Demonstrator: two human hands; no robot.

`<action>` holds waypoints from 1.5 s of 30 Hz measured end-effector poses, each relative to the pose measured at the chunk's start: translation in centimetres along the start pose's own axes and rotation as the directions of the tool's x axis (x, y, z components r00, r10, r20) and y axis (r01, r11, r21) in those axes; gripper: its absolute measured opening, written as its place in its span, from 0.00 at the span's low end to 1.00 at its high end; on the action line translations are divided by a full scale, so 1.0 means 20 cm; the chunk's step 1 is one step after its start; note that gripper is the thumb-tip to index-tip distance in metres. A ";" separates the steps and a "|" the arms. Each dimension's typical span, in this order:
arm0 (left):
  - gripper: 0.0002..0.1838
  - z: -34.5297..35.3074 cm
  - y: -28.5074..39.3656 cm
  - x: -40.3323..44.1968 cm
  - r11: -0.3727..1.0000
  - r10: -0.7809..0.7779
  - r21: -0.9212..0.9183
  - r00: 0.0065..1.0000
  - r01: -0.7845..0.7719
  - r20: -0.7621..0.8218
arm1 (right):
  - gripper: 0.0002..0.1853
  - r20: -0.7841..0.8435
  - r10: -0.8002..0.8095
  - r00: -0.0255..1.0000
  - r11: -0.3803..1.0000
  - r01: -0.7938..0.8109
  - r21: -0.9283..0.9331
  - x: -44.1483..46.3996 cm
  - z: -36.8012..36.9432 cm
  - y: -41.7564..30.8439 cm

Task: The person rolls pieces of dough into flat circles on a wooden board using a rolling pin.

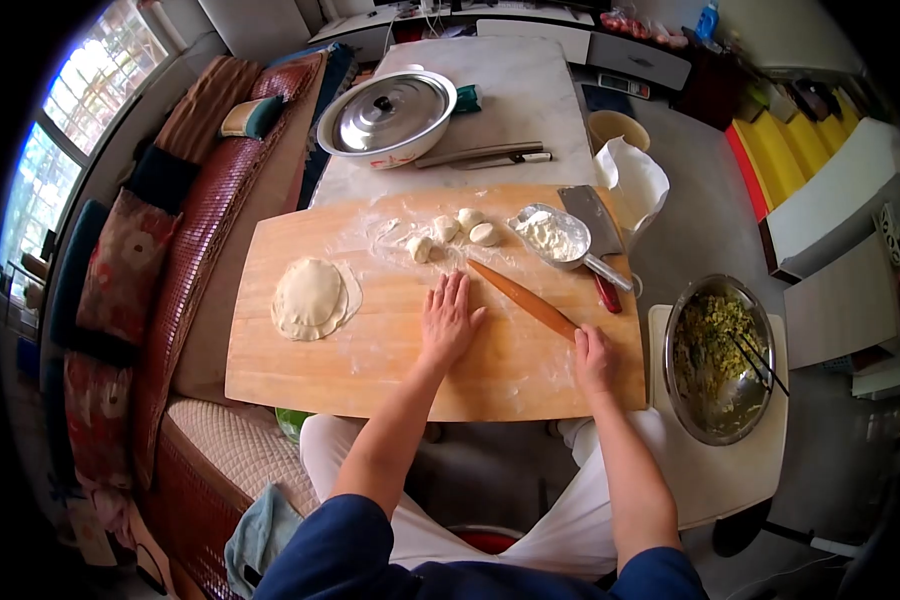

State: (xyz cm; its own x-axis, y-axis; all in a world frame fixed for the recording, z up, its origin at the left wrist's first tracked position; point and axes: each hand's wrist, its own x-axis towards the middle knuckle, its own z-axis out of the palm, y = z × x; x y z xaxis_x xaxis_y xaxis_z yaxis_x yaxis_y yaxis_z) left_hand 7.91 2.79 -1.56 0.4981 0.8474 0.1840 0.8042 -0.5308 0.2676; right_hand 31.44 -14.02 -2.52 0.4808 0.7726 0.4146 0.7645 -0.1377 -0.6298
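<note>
On a floured wooden board (pixel 390 375), my left hand (pixel 450 318) lies palm down with its fingers stretched out. Whether anything is under the palm is hidden. My right hand (pixel 594 358) grips the near end of a tapered wooden rolling pin (pixel 520 297), whose far tip rests close to my left fingertips. Just beyond that tip sit several small dough pieces (pixel 484 235). Rolled dough wrappers (pixel 310 298) lie overlapped in a stack on the left part of the board. A metal scoop (pixel 553 235) full of flour lies at the far right of it.
A cleaver (pixel 592 212) lies beside the scoop. Behind the board stand a lidded basin (pixel 385 115) and a long knife (pixel 500 161). To my right, a steel bowl (pixel 720 360) holds chopped green-yellow filling with chopsticks (pixel 760 365). A white bag (pixel 632 185) hangs past the board's corner.
</note>
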 end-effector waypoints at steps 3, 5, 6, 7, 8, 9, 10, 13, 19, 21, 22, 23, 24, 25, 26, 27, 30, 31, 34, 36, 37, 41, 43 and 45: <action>0.36 -0.05 0.06 0.02 0.999 -0.021 0.030 0.999 0.020 0.042 | 0.11 -0.021 0.005 1.000 1.000 -0.005 -0.013 0.00 -0.01 -0.02; 0.34 0.04 -0.02 0.07 0.999 0.036 0.037 0.999 -0.035 -0.024 | 0.10 -0.009 0.012 1.000 0.999 -0.013 -0.030 0.00 -0.01 -0.03; 0.33 0.27 -0.20 0.13 0.995 0.099 0.031 0.989 -0.096 -0.110 | 0.10 -0.007 0.012 1.000 0.999 -0.013 -0.036 0.01 -0.01 -0.03; 0.31 0.37 -0.31 0.17 0.987 0.163 0.033 0.967 -0.159 -0.198 | 0.10 -0.024 0.002 1.000 0.999 -0.003 -0.036 0.01 -0.01 -0.02; 0.30 0.26 -0.32 0.18 0.984 0.014 -0.170 0.979 -0.049 -0.202 | 0.10 -0.044 -0.004 0.999 0.999 0.003 -0.036 0.01 0.01 -0.01; 0.29 0.16 -0.34 0.18 0.930 -0.127 -0.364 0.977 0.058 -0.169 | 0.10 -0.064 -0.003 0.998 0.999 0.001 -0.035 0.00 0.02 0.00; 0.28 0.09 -0.33 0.15 0.826 -0.260 -0.539 0.960 0.167 -0.101 | 0.10 -0.055 0.007 0.998 1.000 -0.007 -0.017 -0.01 0.02 -0.01; 0.18 0.00 -0.30 0.06 0.951 -0.230 -0.206 0.973 0.229 0.016 | 0.10 -0.041 0.003 0.999 1.000 -0.003 -0.006 0.01 0.01 0.00; 0.11 -0.20 -0.13 0.19 0.880 -0.256 -0.360 0.948 0.310 0.189 | 0.10 -0.045 -0.007 0.999 0.998 0.005 -0.062 0.01 -0.01 -0.02; 0.13 -0.12 -0.18 0.30 0.867 -0.200 -0.464 0.980 0.181 0.008 | 0.11 -0.039 0.007 0.999 0.998 -0.010 -0.066 0.01 -0.01 -0.02; 0.14 -0.14 -0.16 0.33 0.890 -0.114 -0.450 0.991 0.072 -0.067 | 0.11 -0.037 0.009 0.999 0.998 -0.012 -0.066 0.00 -0.01 -0.02; 0.14 -0.17 -0.13 0.35 0.903 -0.026 -0.428 0.989 -0.038 -0.143 | 0.11 -0.034 0.008 0.999 0.998 -0.010 -0.068 0.00 -0.02 -0.01; 0.14 -0.20 -0.10 0.38 0.906 0.061 -0.398 0.974 -0.147 -0.219 | 0.11 -0.033 0.005 0.999 0.998 -0.007 -0.068 0.01 -0.02 -0.01; 0.16 -0.13 -0.14 0.42 0.903 0.047 -0.411 0.979 -0.126 -0.197 | 0.11 -0.036 0.006 0.999 0.999 -0.008 -0.050 0.01 -0.01 -0.01; 0.16 -0.07 -0.17 0.45 0.909 0.054 -0.386 0.964 -0.155 -0.260 | 0.11 -0.041 0.008 0.999 0.999 -0.009 -0.033 0.01 0.00 0.00; 0.16 0.00 -0.19 0.47 0.915 0.061 -0.360 0.945 -0.181 -0.321 | 0.11 -0.044 0.010 0.999 1.000 -0.011 -0.015 0.01 0.00 0.02; 0.17 0.07 -0.12 0.45 0.888 -0.002 -0.429 0.930 -0.168 -0.367 | 0.11 -0.062 0.034 0.997 0.999 -0.035 -0.016 0.00 0.01 0.02; 0.18 0.08 -0.07 0.43 0.868 -0.035 -0.475 0.934 -0.148 -0.356 | 0.11 -0.062 0.043 0.997 0.999 -0.044 -0.016 0.00 0.00 0.02; 0.21 0.10 0.00 0.40 0.745 -0.120 -0.663 0.962 -0.075 -0.245 | 0.11 -0.064 0.057 0.996 0.998 -0.058 -0.004 0.00 0.00 0.01; 0.23 0.12 -0.04 0.43 0.803 -0.080 -0.574 0.926 -0.159 -0.368 | 0.11 -0.074 0.052 0.996 0.999 -0.052 0.012 0.00 0.00 0.01; 0.24 0.10 -0.05 0.43 0.817 -0.066 -0.551 0.922 -0.169 -0.382 | 0.11 -0.076 0.054 0.996 0.999 -0.053 0.013 0.00 0.01 0.02; 0.20 0.12 -0.13 0.37 0.813 -0.012 -0.541 0.923 -0.215 -0.384 | 0.11 -0.062 0.050 0.997 0.998 -0.048 0.027 -0.01 0.02 0.03; 0.26 0.13 -0.16 0.38 0.850 -0.172 -0.526 0.953 0.016 -0.249 | 0.11 -0.056 0.057 0.997 0.998 -0.056 0.032 -0.01 0.02 0.04; 0.31 0.21 -0.14 0.39 0.965 -0.055 -0.264 0.982 0.006 -0.179 | 0.11 -0.057 0.066 0.996 0.997 -0.064 0.044 0.00 0.01 0.02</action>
State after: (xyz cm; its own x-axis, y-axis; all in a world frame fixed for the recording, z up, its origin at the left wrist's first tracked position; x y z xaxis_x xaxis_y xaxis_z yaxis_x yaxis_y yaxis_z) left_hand 10.84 10.94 -4.83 0.3868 0.8590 0.3354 0.6932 -0.5107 0.5087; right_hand 31.62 -13.98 -3.02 0.5537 0.7256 0.4086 0.7126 -0.1590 -0.6833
